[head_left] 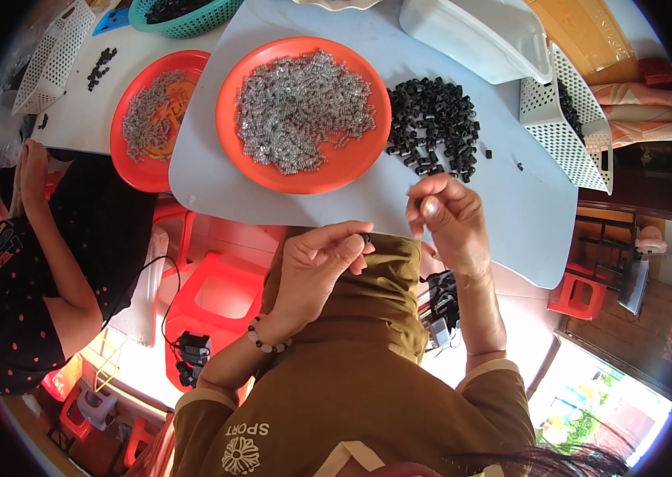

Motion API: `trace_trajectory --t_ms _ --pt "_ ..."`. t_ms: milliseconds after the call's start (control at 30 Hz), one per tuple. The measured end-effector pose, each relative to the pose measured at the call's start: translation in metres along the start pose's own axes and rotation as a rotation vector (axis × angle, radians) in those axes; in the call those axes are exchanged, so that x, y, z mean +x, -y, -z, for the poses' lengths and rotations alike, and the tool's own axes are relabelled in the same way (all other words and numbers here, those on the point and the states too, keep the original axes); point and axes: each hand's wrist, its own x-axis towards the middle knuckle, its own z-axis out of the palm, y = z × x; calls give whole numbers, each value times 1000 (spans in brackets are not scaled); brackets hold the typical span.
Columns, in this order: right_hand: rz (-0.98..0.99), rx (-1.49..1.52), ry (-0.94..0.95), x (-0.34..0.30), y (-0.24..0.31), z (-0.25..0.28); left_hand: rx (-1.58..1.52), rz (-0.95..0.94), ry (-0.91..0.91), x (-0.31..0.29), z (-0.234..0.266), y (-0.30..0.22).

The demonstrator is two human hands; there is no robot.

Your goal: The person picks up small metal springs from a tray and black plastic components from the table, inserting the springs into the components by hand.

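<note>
My left hand (322,261), with a beaded bracelet at the wrist, is in front of the table's near edge. Its thumb and forefinger pinch a small black plastic piece (365,238). To its right, my right hand (455,221) is raised over the table edge, thumb and fingertips together on a small dark piece (419,204), mostly covered by the fingers. Just beyond that hand spreads a heap of small black plastic pieces (435,123). Left of the heap sits a round orange-red plate (304,184) piled with small silvery metal springs (304,107).
A white tub (475,40) and a white perforated basket (559,119) stand at the right of the blue-grey table (511,215). At left, another person (50,262) sits by a second red plate (131,171) of springs and a green basket (193,28). A red stool (217,270) stands below.
</note>
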Motion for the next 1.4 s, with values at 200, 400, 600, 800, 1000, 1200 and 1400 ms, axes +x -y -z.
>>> trace_trajectory --t_ms 200,400,600,800,1000,1200,1400 --pt "-97 170 89 -23 -11 -20 37 -4 -5 -5 -5 -8" --pt "-78 182 74 -31 -22 -25 69 -105 -4 -11 -5 -2" --pt "-129 205 16 -33 -12 -34 119 -200 20 -13 -10 -3" --pt "-103 244 47 -36 -21 -32 141 -292 19 -18 -15 -1" --pt "-88 266 48 -41 -23 -33 187 -293 34 -19 -13 3" --pt "-98 323 101 -42 -23 -33 228 -338 49 -20 -15 3" --pt "-41 287 146 -45 -25 -31 377 -385 13 -22 -19 0"
